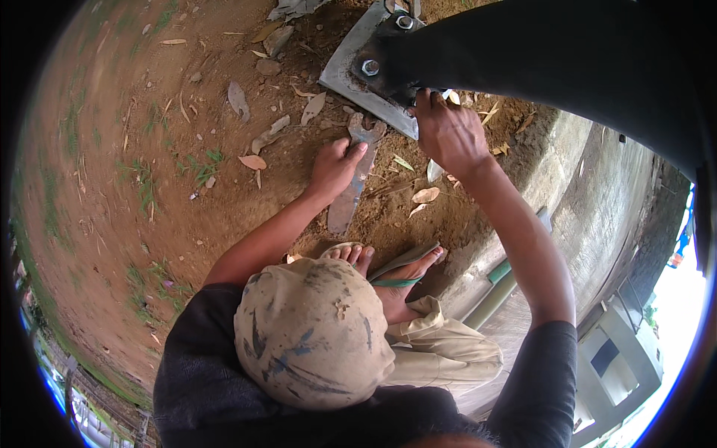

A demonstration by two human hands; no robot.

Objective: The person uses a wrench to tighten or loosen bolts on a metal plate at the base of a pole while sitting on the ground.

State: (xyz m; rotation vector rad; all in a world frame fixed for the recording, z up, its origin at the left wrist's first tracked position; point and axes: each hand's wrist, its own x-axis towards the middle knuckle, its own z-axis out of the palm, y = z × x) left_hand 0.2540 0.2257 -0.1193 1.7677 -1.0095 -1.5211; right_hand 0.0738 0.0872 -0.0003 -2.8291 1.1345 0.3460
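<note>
My left hand (334, 169) is closed around a rusty open-ended wrench (348, 200), its jaw pointing away from me, low over the soil. Ahead of it, a worn steel blade (351, 84) is fastened to a thick black curved metal arm (538, 56) by bolts with hex heads (370, 68). Reaching to the near edge where blade and arm meet, my right hand (450, 133) has its fingers bent and pinched together. What those fingertips hold is hidden behind the hand and the black arm.
My sandalled feet (399, 287) and bent knee (448, 347) are close below my hands. A concrete ledge (549, 175) runs along the right, with a green-handled tool (499, 272) lying by it. Dry leaves (314, 108) and stones (278, 40) litter the brown soil.
</note>
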